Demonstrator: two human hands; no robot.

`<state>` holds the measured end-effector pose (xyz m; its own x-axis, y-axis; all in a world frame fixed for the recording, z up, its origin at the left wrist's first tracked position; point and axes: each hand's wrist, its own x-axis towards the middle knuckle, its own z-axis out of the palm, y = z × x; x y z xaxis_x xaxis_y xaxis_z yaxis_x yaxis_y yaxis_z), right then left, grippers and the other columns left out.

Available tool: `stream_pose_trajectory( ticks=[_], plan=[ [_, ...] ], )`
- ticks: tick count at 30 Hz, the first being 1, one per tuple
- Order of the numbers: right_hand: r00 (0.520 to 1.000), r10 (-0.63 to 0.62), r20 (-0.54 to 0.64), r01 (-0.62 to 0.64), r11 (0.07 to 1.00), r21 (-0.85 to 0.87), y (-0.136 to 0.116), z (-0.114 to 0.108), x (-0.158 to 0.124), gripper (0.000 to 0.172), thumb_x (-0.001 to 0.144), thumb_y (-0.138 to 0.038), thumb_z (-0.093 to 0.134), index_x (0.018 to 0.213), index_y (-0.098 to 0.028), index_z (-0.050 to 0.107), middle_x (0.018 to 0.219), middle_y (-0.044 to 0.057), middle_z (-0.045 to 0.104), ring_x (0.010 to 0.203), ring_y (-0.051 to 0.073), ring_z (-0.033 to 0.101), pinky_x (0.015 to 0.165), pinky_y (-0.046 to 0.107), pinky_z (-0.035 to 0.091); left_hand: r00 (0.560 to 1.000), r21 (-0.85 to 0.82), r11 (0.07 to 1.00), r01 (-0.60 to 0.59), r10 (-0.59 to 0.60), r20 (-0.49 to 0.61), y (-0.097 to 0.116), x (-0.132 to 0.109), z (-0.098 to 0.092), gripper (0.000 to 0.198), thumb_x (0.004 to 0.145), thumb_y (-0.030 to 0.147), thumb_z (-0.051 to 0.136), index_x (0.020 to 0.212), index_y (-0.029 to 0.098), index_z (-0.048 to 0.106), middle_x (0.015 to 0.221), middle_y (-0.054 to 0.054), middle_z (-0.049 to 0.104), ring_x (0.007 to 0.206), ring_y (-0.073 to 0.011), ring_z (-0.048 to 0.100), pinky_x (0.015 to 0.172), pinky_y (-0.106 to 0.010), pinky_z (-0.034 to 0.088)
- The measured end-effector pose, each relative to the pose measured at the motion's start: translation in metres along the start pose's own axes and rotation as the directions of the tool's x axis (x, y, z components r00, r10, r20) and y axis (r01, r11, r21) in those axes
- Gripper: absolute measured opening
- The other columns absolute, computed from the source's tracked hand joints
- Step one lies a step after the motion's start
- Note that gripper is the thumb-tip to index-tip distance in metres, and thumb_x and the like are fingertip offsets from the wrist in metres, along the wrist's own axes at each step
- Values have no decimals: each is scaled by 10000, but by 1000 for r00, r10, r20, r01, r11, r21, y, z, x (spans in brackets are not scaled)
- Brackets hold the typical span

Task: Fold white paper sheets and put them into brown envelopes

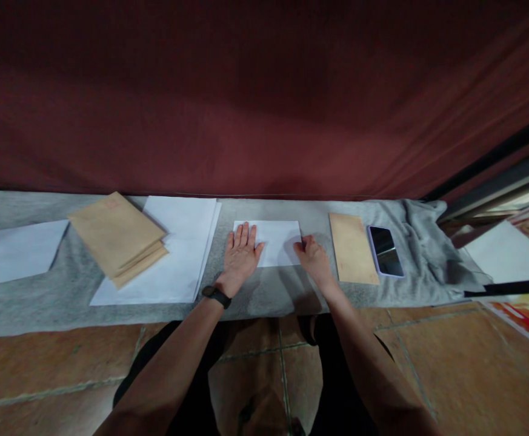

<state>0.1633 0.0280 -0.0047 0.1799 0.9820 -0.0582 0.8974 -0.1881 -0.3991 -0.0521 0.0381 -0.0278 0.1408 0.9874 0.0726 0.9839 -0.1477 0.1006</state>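
Note:
A white sheet of paper (276, 242), about half the size of the sheets in the stack, lies flat on the grey cloth in front of me. My left hand (241, 257) rests on its left part, palm down, with the fingers stretched out. At the right edge of the paper is my right hand (315, 259); its fingers are curled and its thumb touches the edge. To the right of that hand lies a single brown envelope (353, 248). Left of my left hand, a stack of white paper (173, 260) is partly covered by several brown envelopes (116, 233).
A phone (386, 251) lies right of the single envelope. Another white sheet (14, 251) is at the far left. The grey cloth (268, 297) covers a narrow surface, with a dark red fabric (264, 121) hanging behind it. Tiled floor (428, 351) shows below.

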Motion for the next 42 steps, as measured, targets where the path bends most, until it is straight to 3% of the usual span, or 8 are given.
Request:
stream_pose_trajectory(
  ticks=[7, 16, 21, 23, 26, 34, 40, 42],
  plan=[
    [995, -10, 99, 0, 995, 95, 7, -7, 7, 234, 969, -282, 562, 1017, -188, 771, 930, 97, 789, 900, 237, 731, 745, 283, 462, 1000, 1, 1000, -9, 9, 21, 5, -2, -8, 656, 1092, 471, 279, 1642, 115, 309, 1717, -162, 273, 1607, -313, 228, 1304, -522, 165],
    [992, -83, 99, 57, 969, 240, 6, -2, 9, 156, 898, -256, 574, 874, -207, 720, 804, 35, 731, 753, 191, 664, 661, 264, 408, 994, -76, 993, -95, 99, 44, 19, -11, -11, 650, 1088, 443, 317, 1636, 94, 312, 1724, -141, 268, 1619, -298, 183, 1320, -497, 129],
    [995, -98, 35, 78, 922, 379, 8, -6, 11, 220, 901, -345, 513, 831, -213, 674, 699, -5, 653, 652, 167, 574, 611, 266, 397, 992, -180, 976, -120, 127, 27, 24, -13, -13, 665, 1080, 473, 355, 1628, 97, 325, 1717, -158, 282, 1615, -320, 193, 1314, -533, 143],
    [996, -78, -53, 94, 835, 542, 10, -12, 13, 258, 888, -413, 519, 854, -210, 674, 707, -7, 649, 655, 168, 557, 610, 271, 409, 988, -242, 959, -147, 153, 7, 26, -13, -16, 679, 1082, 494, 347, 1637, 106, 302, 1716, -169, 279, 1615, -315, 196, 1307, -543, 167],
    [988, 19, -156, 113, 611, 784, 13, -24, 16, 305, 818, -489, 609, 879, -201, 689, 742, -5, 668, 674, 169, 556, 624, 280, 431, 978, -332, 921, -204, 203, -39, 28, -14, -21, 731, 1070, 540, 374, 1661, 135, 227, 1727, -180, 240, 1622, -305, 166, 1300, -554, 181],
    [972, 199, -128, 76, 250, 965, 9, -44, 12, 311, 697, -471, 783, 840, -213, 685, 774, -39, 688, 677, 140, 574, 659, 260, 447, 948, -392, 863, -318, 286, -139, 25, -15, -26, 862, 1019, 497, 546, 1682, 194, 87, 1749, -187, 157, 1632, -309, 99, 1292, -579, 165],
    [993, 98, -61, 50, 107, 993, -7, -48, 0, 221, 716, -386, 778, 853, -234, 695, 777, -50, 705, 692, 154, 613, 664, 261, 462, 942, -284, 910, -302, 240, -233, 30, -17, -37, 770, 1011, 315, 551, 1670, 204, 169, 1725, -171, 264, 1606, -310, 234, 1295, -576, 190],
    [999, 29, -32, 30, 86, 996, -15, -48, -5, 214, 728, -383, 778, 870, -241, 704, 787, -44, 720, 719, 170, 637, 682, 274, 478, 942, -276, 915, -293, 227, -248, 34, -19, -42, 727, 1004, 269, 542, 1655, 189, 229, 1709, -170, 308, 1574, -312, 320, 1280, -543, 266]
  ],
)
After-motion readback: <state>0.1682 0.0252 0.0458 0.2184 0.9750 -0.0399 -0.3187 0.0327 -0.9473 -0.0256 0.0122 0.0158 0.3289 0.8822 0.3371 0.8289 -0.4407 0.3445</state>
